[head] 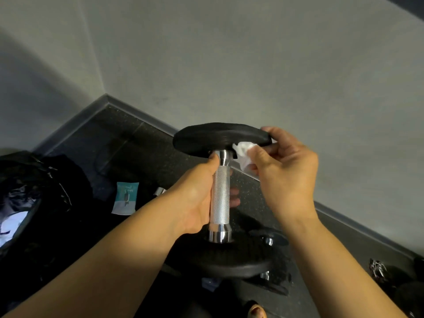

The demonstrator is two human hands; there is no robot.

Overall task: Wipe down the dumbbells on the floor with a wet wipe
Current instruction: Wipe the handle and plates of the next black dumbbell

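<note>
A dumbbell (pixel 220 193) with a knurled silver handle and two black round heads stands upright in the middle of the view, held off the floor. My left hand (pixel 195 196) grips its handle. My right hand (pixel 284 166) pinches a crumpled white wet wipe (pixel 243 154) against the underside of the upper black head (pixel 213 138), fingers curled over the head's right rim. A second dumbbell (pixel 270 239) lies on the floor behind the lower head, mostly hidden.
A teal and white wet wipe packet (pixel 125 198) lies on the dark speckled floor to the left. A black bag (pixel 34 203) fills the far left. Grey walls meet in a corner behind. Dark items (pixel 380 271) sit at the lower right.
</note>
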